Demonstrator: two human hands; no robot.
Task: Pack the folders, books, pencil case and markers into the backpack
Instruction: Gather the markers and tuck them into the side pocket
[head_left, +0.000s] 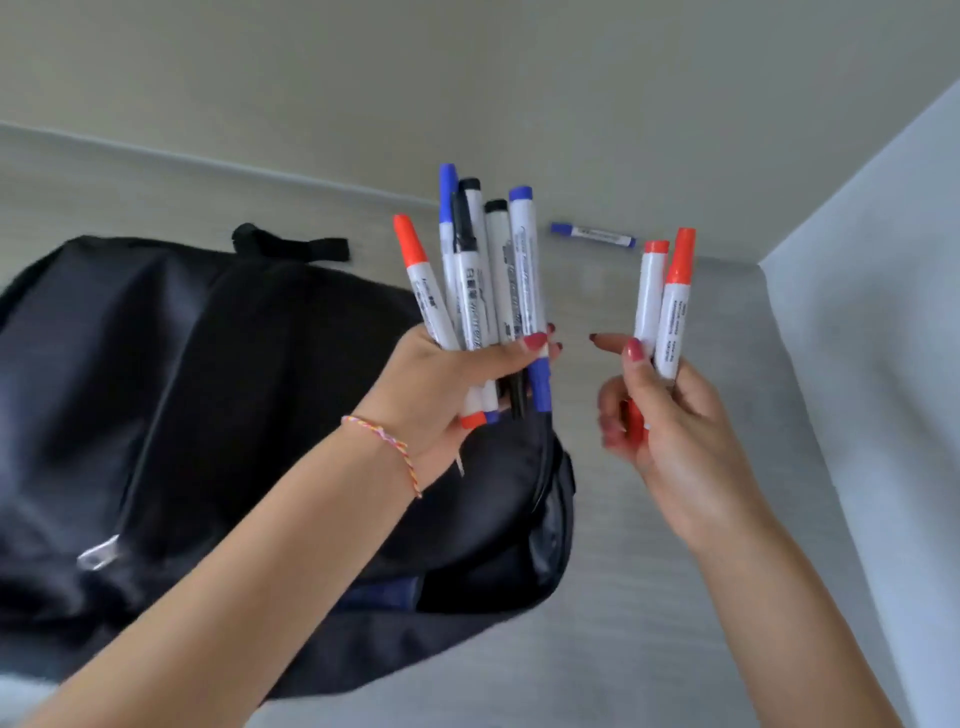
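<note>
A black backpack (208, 395) lies on the grey table, filling the left half of the view. My left hand (452, 395) grips a fanned bundle of several white markers (480, 280) with red, blue and black caps, held upright above the backpack's right side. My right hand (670, 415) holds two red-capped markers (662, 306) upright, a little to the right of the left hand. One blue marker (592, 235) lies alone on the table near the back wall. Folders, books and pencil case are not visible.
The grey table (649, 597) meets a pale wall at the back and a white side wall (872, 364) on the right. A silver zipper pull (96, 556) shows on the backpack's lower left, and its top handle (291, 245) points toward the back wall.
</note>
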